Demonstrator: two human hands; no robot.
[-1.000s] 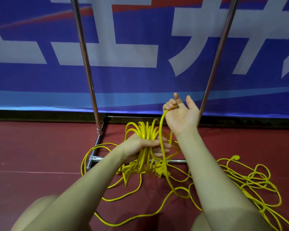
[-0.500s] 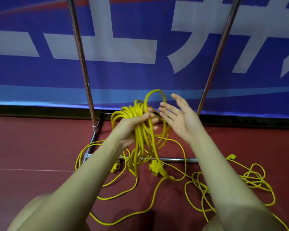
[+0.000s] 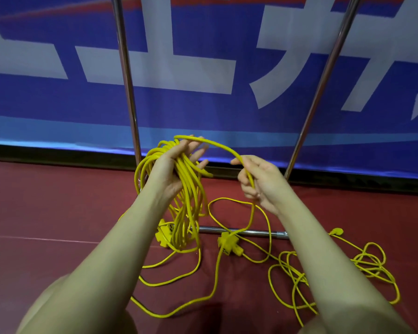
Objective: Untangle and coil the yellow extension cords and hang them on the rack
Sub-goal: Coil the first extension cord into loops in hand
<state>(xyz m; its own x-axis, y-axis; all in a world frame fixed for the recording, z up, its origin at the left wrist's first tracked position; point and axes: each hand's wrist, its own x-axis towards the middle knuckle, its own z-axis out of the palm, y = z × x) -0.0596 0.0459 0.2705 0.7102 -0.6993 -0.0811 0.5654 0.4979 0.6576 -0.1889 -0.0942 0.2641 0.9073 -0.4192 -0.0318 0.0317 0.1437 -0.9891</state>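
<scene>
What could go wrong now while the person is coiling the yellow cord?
1. The yellow socket block lies against the rack's metal floor bar; pulling may snag it.
2. The tangled yellow cord pile could tighten into knots.
3. Loops could slip off the left hand, whose fingers look loosely spread.

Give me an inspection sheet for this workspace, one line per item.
Surface: dark red floor, cord strewn over it.
Job's things: coil of yellow cord held up; loose tangle on the floor at right; socket block near the rack's base bar.
Clutter: nothing seen.
Hands: left hand grips the coil; right hand grips the strand running to it.
Cables: nothing seen beyond the yellow cords.
Surroundings: rack uprights; blue banner behind.
</scene>
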